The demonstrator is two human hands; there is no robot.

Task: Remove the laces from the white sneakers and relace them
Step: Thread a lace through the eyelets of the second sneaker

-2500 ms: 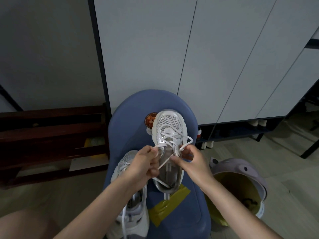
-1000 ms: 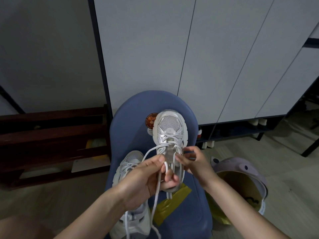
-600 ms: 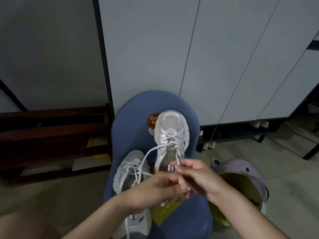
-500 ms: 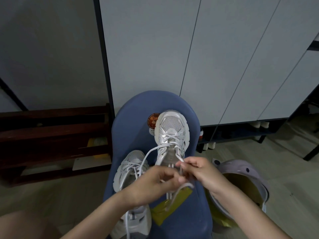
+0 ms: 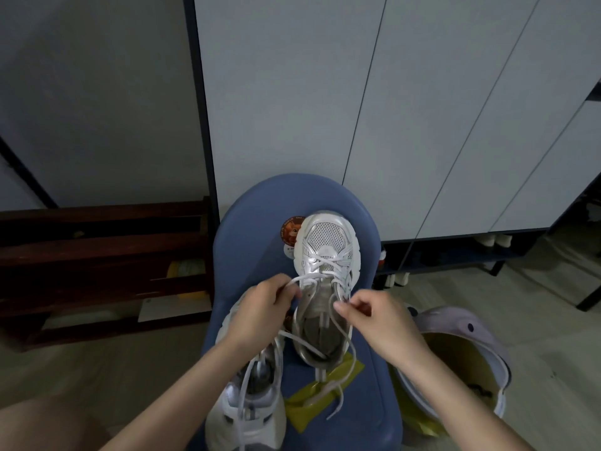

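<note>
Both bare forearms enter from the lower edge of the view and converge toward the centre. The left hand (image 5: 263,307) is curled, knuckles up, with thumb and fingers pinching a lace (image 5: 341,323). The right hand (image 5: 380,317) is likewise curled, thumb and forefinger pinching the lace's other strand.

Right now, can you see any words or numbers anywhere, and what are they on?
"Good Life", uncertain: tiny curved print on the round brown sticker on the blue chair, beside the toe of the upper sneaker; the sneaker hides part of it.
White sticker just below: too small to read.
Sneakers, yellow tape patch, cabinet doors: no readable text.
</note>
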